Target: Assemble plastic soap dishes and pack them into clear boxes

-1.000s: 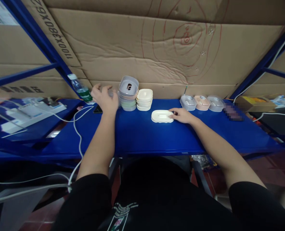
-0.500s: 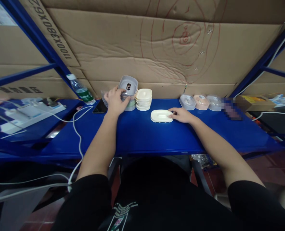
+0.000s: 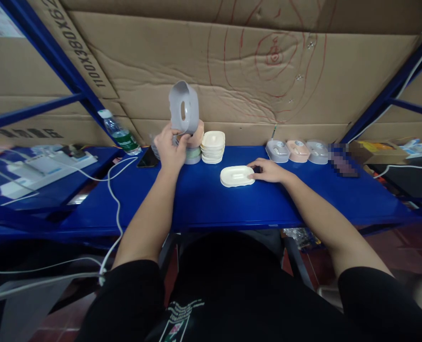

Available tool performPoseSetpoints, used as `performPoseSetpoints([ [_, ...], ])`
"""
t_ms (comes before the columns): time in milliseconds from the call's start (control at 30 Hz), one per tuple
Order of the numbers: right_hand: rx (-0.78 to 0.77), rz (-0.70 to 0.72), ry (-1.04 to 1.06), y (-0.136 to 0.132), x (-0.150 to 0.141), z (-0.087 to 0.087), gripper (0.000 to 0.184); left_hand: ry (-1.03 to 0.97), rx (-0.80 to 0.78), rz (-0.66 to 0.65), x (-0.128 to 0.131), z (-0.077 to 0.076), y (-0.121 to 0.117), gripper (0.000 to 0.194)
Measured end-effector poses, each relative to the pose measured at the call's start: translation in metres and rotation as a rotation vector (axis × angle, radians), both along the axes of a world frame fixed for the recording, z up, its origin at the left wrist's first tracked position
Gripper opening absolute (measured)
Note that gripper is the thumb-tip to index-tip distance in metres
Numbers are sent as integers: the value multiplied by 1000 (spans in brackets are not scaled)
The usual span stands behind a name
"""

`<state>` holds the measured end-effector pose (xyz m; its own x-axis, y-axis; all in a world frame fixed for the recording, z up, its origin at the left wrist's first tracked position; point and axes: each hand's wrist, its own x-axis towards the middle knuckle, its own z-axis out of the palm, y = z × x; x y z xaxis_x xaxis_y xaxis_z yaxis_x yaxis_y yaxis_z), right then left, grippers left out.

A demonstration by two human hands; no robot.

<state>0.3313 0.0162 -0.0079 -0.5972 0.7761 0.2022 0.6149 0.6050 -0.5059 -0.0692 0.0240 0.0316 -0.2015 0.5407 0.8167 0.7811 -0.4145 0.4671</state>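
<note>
My left hand (image 3: 171, 145) grips the lower edge of a grey plastic shell (image 3: 193, 105), which is tilted up on its side and has an oval slot in it. Just behind that hand stands a stack of similar shells, with a peach shell (image 3: 197, 135) above a pale green shell (image 3: 193, 156). My right hand (image 3: 268, 171) pinches the right end of a cream oval tray (image 3: 236, 175) on the blue table. Between the hands, farther back, rises a stack of cream lids or trays (image 3: 213, 147).
Along the back right sit a grey box (image 3: 278, 151), a peach box (image 3: 298, 151) and another grey box (image 3: 318, 152). A water bottle (image 3: 123, 135) and a dark phone (image 3: 148, 158) are at the left. White cables (image 3: 118, 209) hang over the left side. Cardboard (image 3: 154, 61) walls the back.
My left hand has lifted the grey shell off the stack and tipped it upright, uncovering the peach one. The cream tray has shifted slightly left and nearer with my right hand.
</note>
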Motion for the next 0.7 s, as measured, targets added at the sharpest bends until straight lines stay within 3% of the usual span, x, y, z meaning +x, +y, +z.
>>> performPoseSetpoints([
  [167, 12, -70, 177, -4, -1, 4, 92, -122, -24, -402, 37, -8, -13, 58],
  [267, 111, -146, 262, -6, -2, 6, 118, -190, -204, -701, 68, -17, -21, 67],
  [367, 175, -216, 268, -9, -4, 9, 132, -267, -420, -896, 93, -27, -25, 73],
  [433, 190, -235, 250, -11, -6, 10, 132, -332, -561, -941, 101, -30, -26, 77],
  [567, 232, -173, 249, -12, -8, 9, 123, -440, -812, -901, 100, -27, -27, 76],
  [700, 207, -72, 282, -8, -7, 6, 119, -354, -970, -825, 87, -19, -27, 66],
])
